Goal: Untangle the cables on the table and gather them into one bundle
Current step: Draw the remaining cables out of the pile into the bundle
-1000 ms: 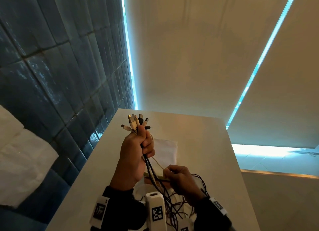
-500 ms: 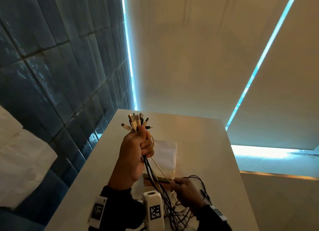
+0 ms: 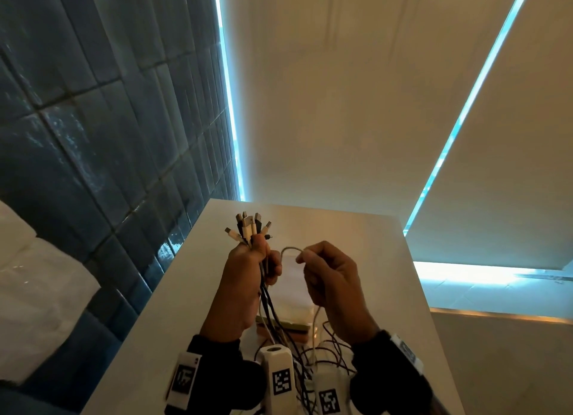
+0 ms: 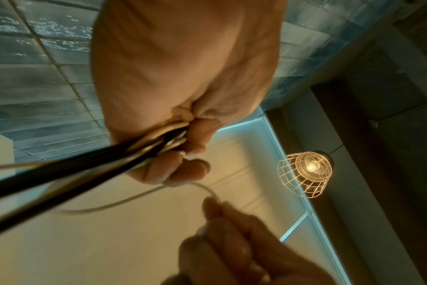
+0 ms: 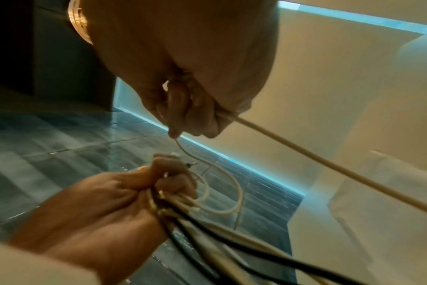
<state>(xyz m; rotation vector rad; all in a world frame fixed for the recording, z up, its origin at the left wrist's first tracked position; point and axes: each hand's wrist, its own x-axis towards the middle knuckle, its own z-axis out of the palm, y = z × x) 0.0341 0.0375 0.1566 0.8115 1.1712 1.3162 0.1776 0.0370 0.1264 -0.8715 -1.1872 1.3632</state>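
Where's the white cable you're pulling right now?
In the head view the white cable arcs centrally between the two hands, pinched by the right hand, running to the left hand holding the cable bundle.

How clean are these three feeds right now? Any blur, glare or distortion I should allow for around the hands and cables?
Head view: dim and warm, light strips glaring cyan, wide-angle bending; left hand and connector ends fairly sharp. Left wrist view: cable bundle close and smeared, right hand out of focus, caged lamp bright. Right wrist view: soft overall, white cable readable.
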